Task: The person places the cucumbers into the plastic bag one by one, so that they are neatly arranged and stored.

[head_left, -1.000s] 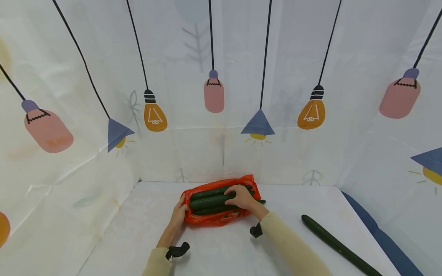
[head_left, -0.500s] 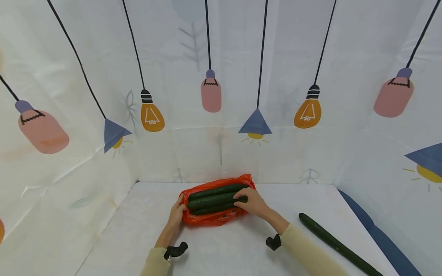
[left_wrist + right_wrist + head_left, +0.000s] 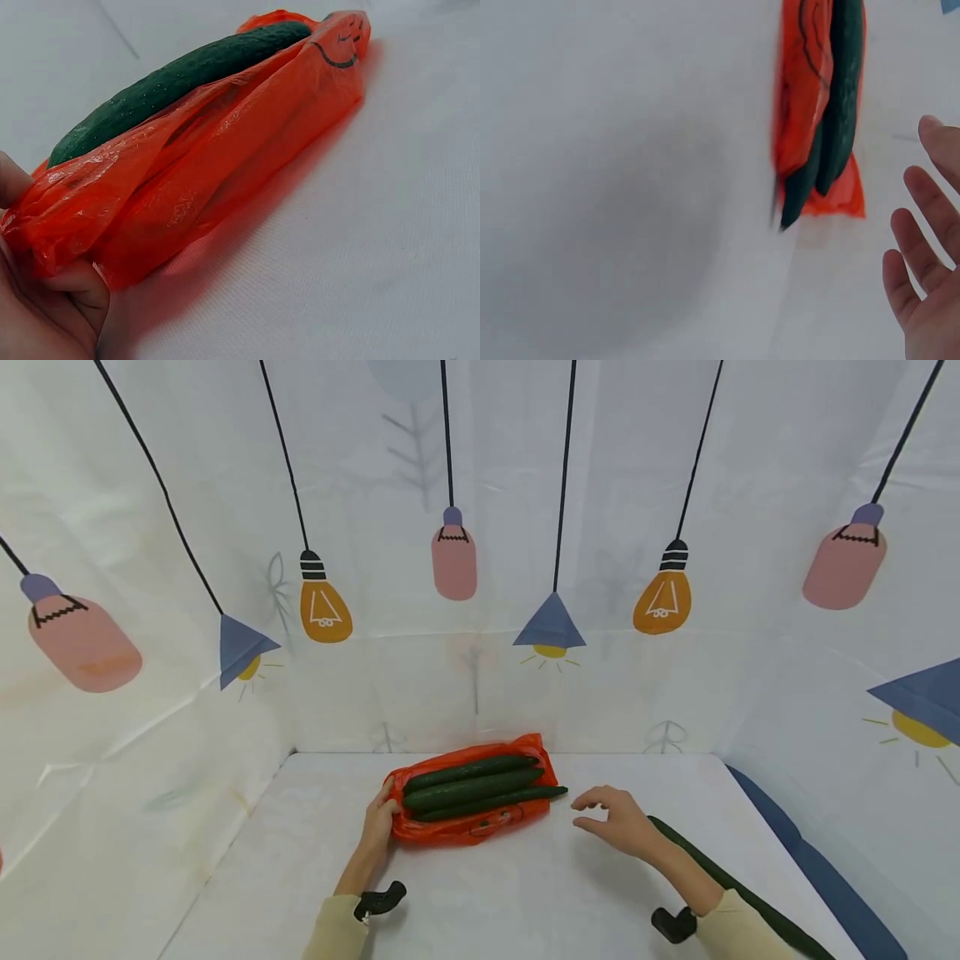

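Several dark green cucumbers (image 3: 473,788) lie side by side in an orange-red plastic bag (image 3: 450,837) on the white table. One cucumber's tip pokes out past the bag's right end. My left hand (image 3: 378,823) grips the bag's left end, its plastic bunched between thumb and fingers in the left wrist view, where a single cucumber (image 3: 165,86) shows above the film. Right of the bag, my right hand (image 3: 618,820) is raised off the table and touches nothing. Its fingers (image 3: 922,251) are spread and loosely bent in the right wrist view.
One long loose cucumber (image 3: 774,918) lies slanting along the table's right side, partly behind my right forearm. White sheeting printed with lamps (image 3: 551,618) rises behind the table (image 3: 510,902) and on both sides. Each wrist wears a black mount (image 3: 380,900).
My right hand has left the cucumbers in the bag and moved right, clear of them. The left hand keeps its hold on the bag. The view shifts slightly.
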A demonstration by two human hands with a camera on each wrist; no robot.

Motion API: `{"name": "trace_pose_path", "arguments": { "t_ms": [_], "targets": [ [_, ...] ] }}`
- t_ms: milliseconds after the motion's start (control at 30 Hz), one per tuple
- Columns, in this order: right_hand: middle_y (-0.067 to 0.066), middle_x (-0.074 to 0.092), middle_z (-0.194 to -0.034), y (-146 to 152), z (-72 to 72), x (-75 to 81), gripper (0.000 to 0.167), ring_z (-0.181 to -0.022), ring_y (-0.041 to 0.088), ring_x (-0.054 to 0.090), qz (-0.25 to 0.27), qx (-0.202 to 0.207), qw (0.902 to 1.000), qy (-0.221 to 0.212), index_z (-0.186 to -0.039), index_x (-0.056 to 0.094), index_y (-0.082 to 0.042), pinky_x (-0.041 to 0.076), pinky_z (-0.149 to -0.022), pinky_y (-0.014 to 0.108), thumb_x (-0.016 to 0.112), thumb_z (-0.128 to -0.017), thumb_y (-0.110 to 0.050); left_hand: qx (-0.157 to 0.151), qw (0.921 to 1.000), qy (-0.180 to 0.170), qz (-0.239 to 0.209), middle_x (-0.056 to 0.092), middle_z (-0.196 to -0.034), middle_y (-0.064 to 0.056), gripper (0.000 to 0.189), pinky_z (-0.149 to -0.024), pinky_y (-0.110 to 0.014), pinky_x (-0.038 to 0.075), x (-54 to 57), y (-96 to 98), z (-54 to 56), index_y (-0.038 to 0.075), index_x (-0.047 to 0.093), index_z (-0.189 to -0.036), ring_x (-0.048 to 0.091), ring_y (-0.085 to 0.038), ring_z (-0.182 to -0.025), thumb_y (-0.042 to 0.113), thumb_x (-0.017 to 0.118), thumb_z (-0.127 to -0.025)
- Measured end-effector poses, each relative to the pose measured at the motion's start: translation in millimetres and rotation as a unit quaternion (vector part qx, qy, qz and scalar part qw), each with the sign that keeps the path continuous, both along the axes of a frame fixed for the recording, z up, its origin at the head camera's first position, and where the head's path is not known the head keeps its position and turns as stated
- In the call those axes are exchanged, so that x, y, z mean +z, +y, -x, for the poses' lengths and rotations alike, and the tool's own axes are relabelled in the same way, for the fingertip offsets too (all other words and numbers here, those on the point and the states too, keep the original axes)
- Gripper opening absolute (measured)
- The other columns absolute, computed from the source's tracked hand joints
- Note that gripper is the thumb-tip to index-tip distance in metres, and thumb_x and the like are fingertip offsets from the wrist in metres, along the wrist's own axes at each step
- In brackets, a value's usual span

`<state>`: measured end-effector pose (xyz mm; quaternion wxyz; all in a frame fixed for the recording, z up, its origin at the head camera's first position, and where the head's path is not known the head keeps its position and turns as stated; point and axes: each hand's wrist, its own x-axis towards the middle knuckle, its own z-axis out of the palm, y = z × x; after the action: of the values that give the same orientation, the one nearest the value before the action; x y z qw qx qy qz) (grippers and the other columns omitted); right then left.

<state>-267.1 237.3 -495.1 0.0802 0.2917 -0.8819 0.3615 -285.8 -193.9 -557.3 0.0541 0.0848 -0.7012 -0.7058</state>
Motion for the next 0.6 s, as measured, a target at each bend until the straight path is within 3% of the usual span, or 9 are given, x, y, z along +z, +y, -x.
{"name": "trace_pose_path", "arguments": {
  "t_ms": [200, 300, 533, 600],
  "targets": [
    [-0.003, 0.069, -0.097, 36.0, -15.0, -10.8, 0.018, -0.092, 0.027, 0.061, -0.006, -0.054, 0.9985, -0.011, -0.1, 0.072, -0.016, 0.051, -0.077, 0.047, 0.077, -0.082, -0.015, 0.002, 1.0, -0.008, 0.001, 0.018, -0.159, -0.011, 0.071, -0.115, -0.049, 0.015, 3.9, -3.3, 1.3, 0.007, 0.026, -0.153, 0.008, -0.03, -0.146, 0.001, 0.039, -0.084],
    [0.001, 0.07, -0.097, 52.1, -21.0, -17.1, 0.019, -0.09, 0.027, 0.062, -0.002, -0.079, 0.9968, -0.016, -0.099, 0.073, -0.01, 0.053, -0.076, 0.045, 0.079, -0.081, -0.013, 0.003, 1.0, -0.009, 0.002, 0.017, -0.159, -0.013, 0.071, -0.115, -0.05, 0.014, 4.8, -4.3, 0.2, 0.007, 0.025, -0.154, 0.008, -0.031, -0.146, 0.0, 0.038, -0.085],
    [-0.007, 0.067, -0.095, 91.7, -41.4, -31.2, 0.025, -0.09, 0.02, 0.064, -0.035, -0.149, 0.9877, 0.032, -0.096, 0.073, -0.012, 0.054, -0.076, 0.04, 0.084, -0.074, -0.011, -0.004, 0.9999, -0.009, 0.006, 0.014, -0.16, -0.014, 0.069, -0.116, -0.05, 0.011, 8.6, -2.5, -1.8, 0.008, 0.022, -0.154, 0.007, -0.031, -0.146, 0.001, 0.037, -0.087],
    [-0.005, 0.067, -0.098, 103.1, -47.7, -35.7, 0.027, -0.094, 0.024, 0.064, -0.046, -0.169, 0.9842, 0.027, -0.098, 0.073, -0.013, 0.054, -0.077, 0.042, 0.084, -0.073, -0.013, -0.009, 0.9999, -0.009, 0.001, 0.014, -0.159, -0.016, 0.069, -0.116, -0.051, 0.011, 17.0, -0.3, -6.0, 0.005, 0.021, -0.154, 0.006, -0.032, -0.146, -0.001, 0.037, -0.087]
  ]
}}
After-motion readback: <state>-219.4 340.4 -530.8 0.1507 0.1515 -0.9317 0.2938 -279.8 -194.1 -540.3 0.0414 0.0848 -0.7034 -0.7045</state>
